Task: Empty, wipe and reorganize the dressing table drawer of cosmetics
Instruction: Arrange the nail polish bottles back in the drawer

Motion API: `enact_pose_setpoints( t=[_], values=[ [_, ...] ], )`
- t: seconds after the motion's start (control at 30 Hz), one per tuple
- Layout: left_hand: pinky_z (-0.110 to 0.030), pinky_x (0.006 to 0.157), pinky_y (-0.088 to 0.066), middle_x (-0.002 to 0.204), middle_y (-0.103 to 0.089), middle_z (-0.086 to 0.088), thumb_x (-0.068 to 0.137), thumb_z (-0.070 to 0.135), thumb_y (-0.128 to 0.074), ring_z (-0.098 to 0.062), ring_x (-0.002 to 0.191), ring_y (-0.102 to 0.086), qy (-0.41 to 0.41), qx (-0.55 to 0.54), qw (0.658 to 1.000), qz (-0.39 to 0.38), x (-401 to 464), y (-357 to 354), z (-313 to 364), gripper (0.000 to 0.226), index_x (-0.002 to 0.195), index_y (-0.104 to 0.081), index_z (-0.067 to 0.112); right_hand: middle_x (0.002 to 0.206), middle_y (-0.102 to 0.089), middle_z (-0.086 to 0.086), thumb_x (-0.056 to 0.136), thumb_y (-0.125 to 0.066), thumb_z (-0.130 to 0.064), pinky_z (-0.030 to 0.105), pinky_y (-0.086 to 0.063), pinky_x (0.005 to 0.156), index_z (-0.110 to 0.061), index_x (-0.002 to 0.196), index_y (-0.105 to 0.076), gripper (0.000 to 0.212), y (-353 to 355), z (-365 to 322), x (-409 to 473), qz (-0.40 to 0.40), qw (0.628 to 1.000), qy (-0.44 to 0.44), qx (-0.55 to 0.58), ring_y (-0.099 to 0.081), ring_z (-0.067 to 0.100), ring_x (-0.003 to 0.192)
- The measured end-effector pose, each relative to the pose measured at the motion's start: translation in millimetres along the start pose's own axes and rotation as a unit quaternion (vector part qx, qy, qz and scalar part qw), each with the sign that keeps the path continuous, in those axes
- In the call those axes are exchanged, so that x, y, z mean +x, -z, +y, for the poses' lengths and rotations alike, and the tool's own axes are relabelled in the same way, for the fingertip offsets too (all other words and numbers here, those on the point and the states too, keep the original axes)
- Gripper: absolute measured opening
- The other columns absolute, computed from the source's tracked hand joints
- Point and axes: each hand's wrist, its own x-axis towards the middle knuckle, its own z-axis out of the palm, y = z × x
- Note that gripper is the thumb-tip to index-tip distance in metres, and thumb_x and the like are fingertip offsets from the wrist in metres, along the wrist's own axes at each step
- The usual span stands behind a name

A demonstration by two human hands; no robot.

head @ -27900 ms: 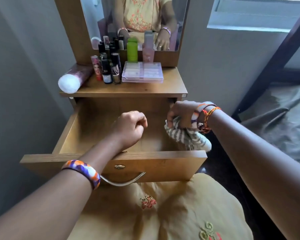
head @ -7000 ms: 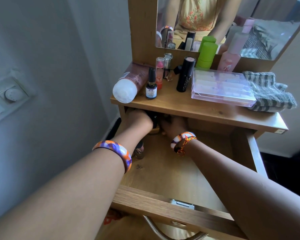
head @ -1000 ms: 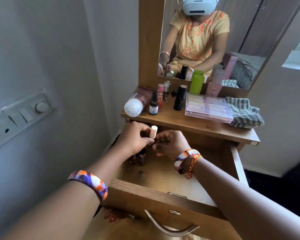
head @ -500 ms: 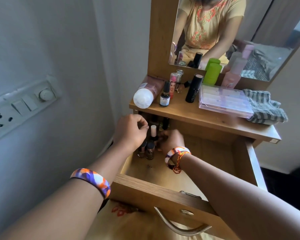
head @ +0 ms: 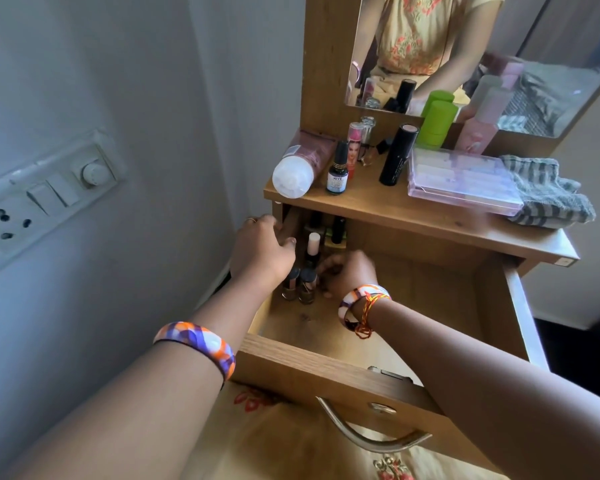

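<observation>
The wooden drawer (head: pixel 326 372) is pulled out, and most of its floor is bare. A white-capped bottle (head: pixel 313 244) and two small dark-capped bottles (head: pixel 298 289) stand in its far left corner, with more dark bottles (head: pixel 338 230) behind them under the table top. My left hand (head: pixel 260 251) grips the drawer's left wall beside those bottles. My right hand (head: pixel 347 275) is down in the drawer, its curled fingers right against the small bottles. Blur hides whether it holds one.
On the table top (head: pixel 378 206) lie a pink tube (head: pixel 295 171), a dropper bottle (head: pixel 337 174), a pink lipstick (head: pixel 354 140), a black tube (head: pixel 397 154), a green container (head: pixel 437 123), a clear palette box (head: pixel 461 181) and a striped cloth (head: pixel 548 195). A switch panel (head: pixel 45 195) is on the left wall.
The white-capped bottle, held between both hands a second ago, now stands in the drawer's corner. My left hand moved left onto the drawer wall. My right hand dropped lower.
</observation>
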Motion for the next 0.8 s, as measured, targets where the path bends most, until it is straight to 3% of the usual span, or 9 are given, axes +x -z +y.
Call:
enact_pose_setpoints(
  t=[0.13, 0.33, 0.57, 0.7, 0.8],
  values=[
    [-0.037, 0.087, -0.052, 0.125, -0.054, -0.009, 0.087, 0.026, -0.061, -0.028, 0.113, -0.054, -0.011, 0.014, 1.000, 0.004, -2.6, 1.5, -1.0, 0.039, 0.123, -0.055, 0.012, 0.108, -0.068, 0.012, 0.090, -0.055, -0.004, 0.024, -0.047, 0.075, -0.011, 0.110, -0.069, 0.026, 0.2, -1.3, -4.2, -0.036, 0.997, 0.043, -0.050, -0.058, 0.019, 0.083],
    [-0.034, 0.086, -0.050, 0.127, -0.053, -0.011, 0.088, 0.023, -0.061, -0.028, 0.114, -0.054, -0.014, 0.009, 1.000, 0.010, -3.2, 1.9, 0.4, 0.039, 0.124, -0.054, 0.011, 0.126, -0.060, 0.008, 0.091, -0.051, -0.003, 0.020, -0.040, 0.078, -0.014, 0.128, -0.056, 0.038, -5.9, -1.6, 4.7, -0.060, 0.992, 0.047, -0.100, -0.058, 0.023, 0.112],
    [-0.028, 0.078, -0.045, 0.123, -0.057, -0.010, 0.087, 0.023, -0.061, -0.027, 0.111, -0.056, -0.026, 0.015, 0.999, 0.017, 0.0, 0.6, -1.3, 0.038, 0.122, -0.057, 0.010, 0.129, -0.057, 0.008, 0.089, -0.053, 0.001, 0.020, -0.041, 0.076, -0.016, 0.134, -0.051, 0.048, -6.0, -2.2, 9.9, -0.068, 0.990, 0.048, -0.114, -0.057, 0.024, 0.113],
    [-0.032, 0.084, -0.047, 0.124, -0.056, -0.010, 0.087, 0.023, -0.062, -0.027, 0.112, -0.055, -0.023, 0.011, 1.000, 0.012, 0.9, 0.4, -2.2, 0.038, 0.122, -0.057, 0.010, 0.132, -0.055, 0.007, 0.089, -0.051, 0.003, 0.020, -0.042, 0.078, -0.017, 0.136, -0.048, 0.051, -6.1, -2.7, 10.8, -0.076, 0.990, 0.048, -0.108, -0.056, 0.024, 0.115],
    [-0.035, 0.087, -0.048, 0.125, -0.057, -0.010, 0.087, 0.023, -0.061, -0.028, 0.113, -0.055, -0.025, 0.011, 1.000, 0.009, 0.5, 0.7, -2.5, 0.038, 0.122, -0.056, 0.010, 0.126, -0.059, 0.008, 0.087, -0.054, 0.003, 0.021, -0.044, 0.077, -0.012, 0.127, -0.057, 0.042, -4.2, -2.0, 8.9, -0.066, 0.992, 0.047, -0.093, -0.059, 0.023, 0.109]
  ],
)
